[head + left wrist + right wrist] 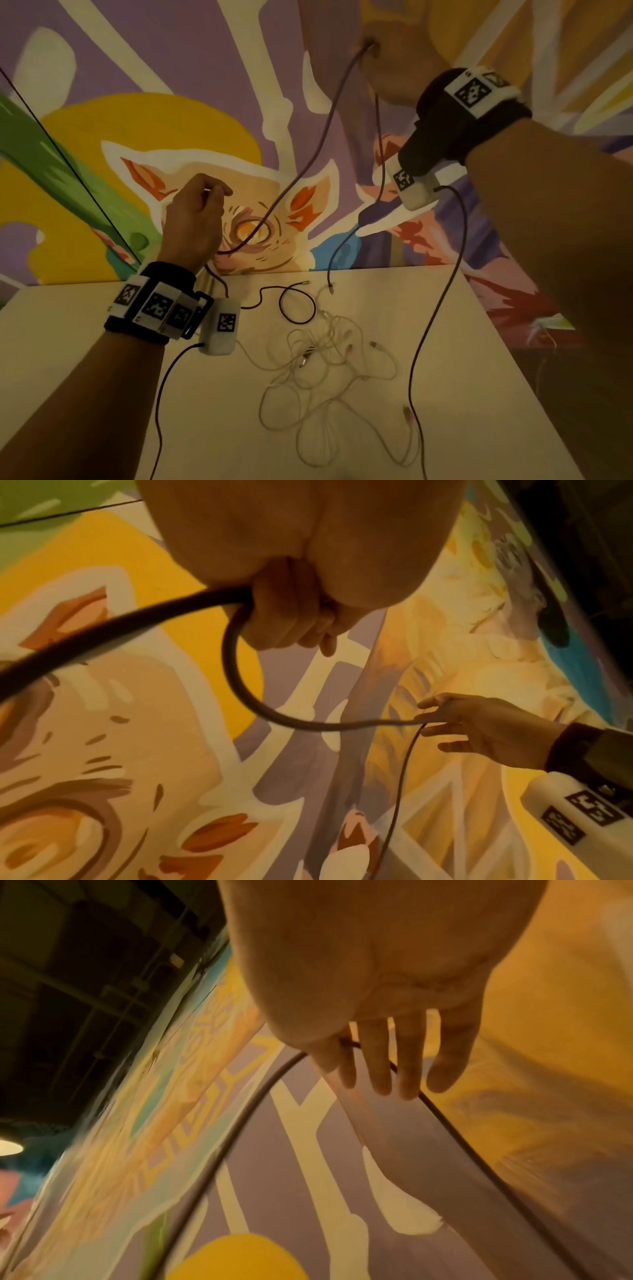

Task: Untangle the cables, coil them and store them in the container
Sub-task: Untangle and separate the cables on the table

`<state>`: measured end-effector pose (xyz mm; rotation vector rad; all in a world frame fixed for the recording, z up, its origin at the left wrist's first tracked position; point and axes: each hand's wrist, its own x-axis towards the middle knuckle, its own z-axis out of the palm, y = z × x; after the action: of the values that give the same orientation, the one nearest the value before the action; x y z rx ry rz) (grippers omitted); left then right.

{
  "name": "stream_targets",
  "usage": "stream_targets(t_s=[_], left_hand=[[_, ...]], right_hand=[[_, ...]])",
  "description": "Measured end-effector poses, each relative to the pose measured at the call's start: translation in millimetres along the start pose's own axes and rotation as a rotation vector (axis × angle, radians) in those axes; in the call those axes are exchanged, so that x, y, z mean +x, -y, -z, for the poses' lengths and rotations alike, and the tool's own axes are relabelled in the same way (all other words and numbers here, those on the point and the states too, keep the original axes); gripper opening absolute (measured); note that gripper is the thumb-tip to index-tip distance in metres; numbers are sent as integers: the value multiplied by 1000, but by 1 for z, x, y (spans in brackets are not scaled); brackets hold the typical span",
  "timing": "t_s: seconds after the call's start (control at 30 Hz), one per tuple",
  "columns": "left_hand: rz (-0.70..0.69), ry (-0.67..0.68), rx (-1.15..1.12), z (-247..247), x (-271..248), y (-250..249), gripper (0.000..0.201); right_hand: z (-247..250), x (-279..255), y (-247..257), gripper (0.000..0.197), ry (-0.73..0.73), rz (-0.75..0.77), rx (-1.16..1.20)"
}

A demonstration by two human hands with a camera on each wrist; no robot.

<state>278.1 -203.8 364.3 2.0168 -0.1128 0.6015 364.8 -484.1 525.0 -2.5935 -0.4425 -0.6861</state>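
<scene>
The head view looks forward and down from above onto the pale flat worktop (394,445) and the painted cat mural (239,144) beyond at 12 o'clock. The left wrist view sits close behind the left hand (291,610), facing the mural; the right hand (479,729) shows at 4 o'clock. The right wrist view looks steeply up past the right hand's fingers (380,1064). All three views share the thin dark purple cable (308,154) and the mural.

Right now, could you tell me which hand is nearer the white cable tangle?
Left. The left hand is raised above the tangle, toward its left; the right hand is lifted much higher.
</scene>
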Motion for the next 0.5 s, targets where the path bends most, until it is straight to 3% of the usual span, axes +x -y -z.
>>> stream_targets(t_s=[0.07, 0.2, 0.37, 0.5], left_hand=[[7, -5, 33, -1, -1, 5, 25], [43, -40, 22, -4, 2, 18, 25], [59, -45, -104, -9, -7, 35, 18], [142, -2, -197, -17, -32, 53, 10]], right_hand=[[-4, -2, -2, 29, 26, -3, -18], [-25, -8, -2, 24, 236, -35, 22], [-81, -41, -23, 56, 588, -73, -60], [-122, -94, -46, 57, 766, -149, -70]])
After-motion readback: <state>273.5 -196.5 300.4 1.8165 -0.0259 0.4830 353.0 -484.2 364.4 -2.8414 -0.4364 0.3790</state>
